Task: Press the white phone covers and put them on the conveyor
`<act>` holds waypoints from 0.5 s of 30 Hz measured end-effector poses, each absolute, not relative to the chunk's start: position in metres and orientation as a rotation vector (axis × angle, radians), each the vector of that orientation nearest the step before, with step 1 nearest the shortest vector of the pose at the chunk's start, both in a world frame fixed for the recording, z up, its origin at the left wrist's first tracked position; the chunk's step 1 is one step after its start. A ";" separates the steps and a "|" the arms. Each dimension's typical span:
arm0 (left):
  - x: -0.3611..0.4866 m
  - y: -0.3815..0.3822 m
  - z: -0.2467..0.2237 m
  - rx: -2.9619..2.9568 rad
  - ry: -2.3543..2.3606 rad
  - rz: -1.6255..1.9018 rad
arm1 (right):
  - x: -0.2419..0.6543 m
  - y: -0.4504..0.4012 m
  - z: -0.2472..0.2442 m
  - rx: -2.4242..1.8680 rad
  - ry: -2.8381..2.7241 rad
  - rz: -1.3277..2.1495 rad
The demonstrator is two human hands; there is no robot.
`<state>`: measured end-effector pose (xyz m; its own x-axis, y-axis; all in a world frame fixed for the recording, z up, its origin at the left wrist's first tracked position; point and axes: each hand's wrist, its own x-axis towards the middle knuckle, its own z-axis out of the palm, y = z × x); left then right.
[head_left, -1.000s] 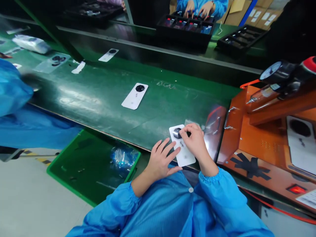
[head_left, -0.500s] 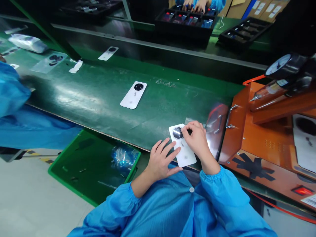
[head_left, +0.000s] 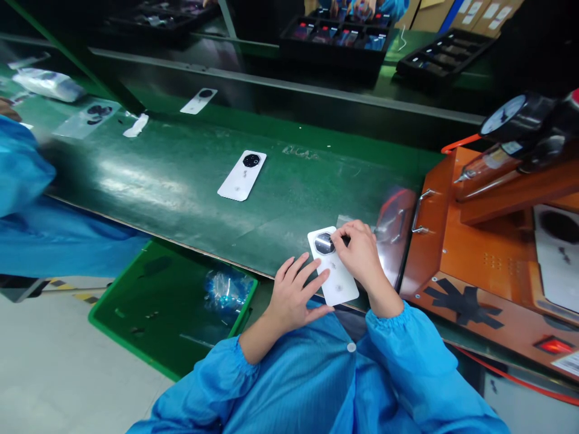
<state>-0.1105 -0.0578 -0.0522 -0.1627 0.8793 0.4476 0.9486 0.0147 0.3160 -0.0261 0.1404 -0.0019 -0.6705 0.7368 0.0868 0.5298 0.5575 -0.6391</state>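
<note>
A white phone back panel [head_left: 342, 286] with a round black camera area [head_left: 324, 243] lies slanted at the bench's front edge. My left hand [head_left: 294, 289] rests on its left side, fingers spread over the surface and thumb by the lower edge. At the camera circle's right rim, my right hand [head_left: 359, 250] is closed in a pinch; whatever is between its fingertips is hidden. A second white phone back panel [head_left: 239, 184] lies farther left on the green bench [head_left: 181, 181], and a third white panel [head_left: 192, 107] sits beyond it.
An orange press machine [head_left: 479, 241] with a pressure gauge [head_left: 503, 114] stands at right, a white panel [head_left: 558, 253] inside. Clear film [head_left: 393, 223] lies beside it. Below left is a green bin [head_left: 149, 313]. A co-worker's blue sleeve [head_left: 22, 163] is at left; black trays [head_left: 335, 54] stand beyond.
The view has shifted very slightly. Both my hands keep almost the same position on the panel. Across the bench, the other person's hands have moved up, partly out of frame.
</note>
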 end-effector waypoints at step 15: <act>-0.110 -0.057 -0.050 -1.941 -2.160 -0.819 | -0.007 0.122 0.007 -0.950 -2.402 0.529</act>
